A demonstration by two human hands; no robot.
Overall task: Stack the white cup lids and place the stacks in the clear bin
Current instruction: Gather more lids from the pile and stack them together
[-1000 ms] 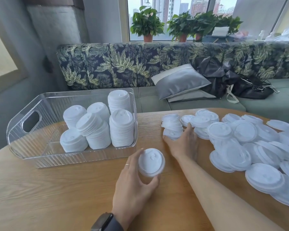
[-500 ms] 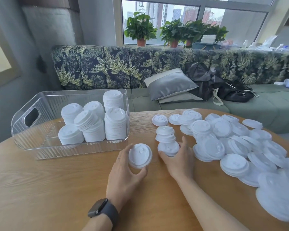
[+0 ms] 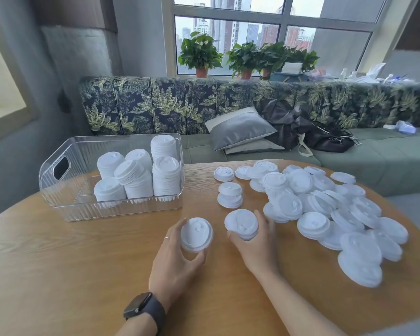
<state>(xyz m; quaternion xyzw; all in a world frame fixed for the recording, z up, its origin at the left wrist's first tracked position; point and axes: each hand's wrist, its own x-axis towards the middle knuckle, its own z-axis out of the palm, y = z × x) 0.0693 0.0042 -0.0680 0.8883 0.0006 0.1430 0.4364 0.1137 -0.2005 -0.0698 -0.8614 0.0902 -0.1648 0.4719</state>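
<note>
Two grips each held one small lid stack: the left grip (image 3: 177,258) curled round one stack (image 3: 196,234), the right grip (image 3: 255,246) round another (image 3: 241,224). Six stacks (image 3: 141,177) stood in the clear bin (image 3: 58,190) beyond the left grip; loose lids (image 3: 325,204), too many to count, covered the bench (image 3: 58,275) beside the right grip.

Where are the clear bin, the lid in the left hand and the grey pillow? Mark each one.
clear bin (image 3: 117,209): head view, front wall.
lid in the left hand (image 3: 196,233): head view, top face.
grey pillow (image 3: 240,128): head view, middle of its cover.
</note>
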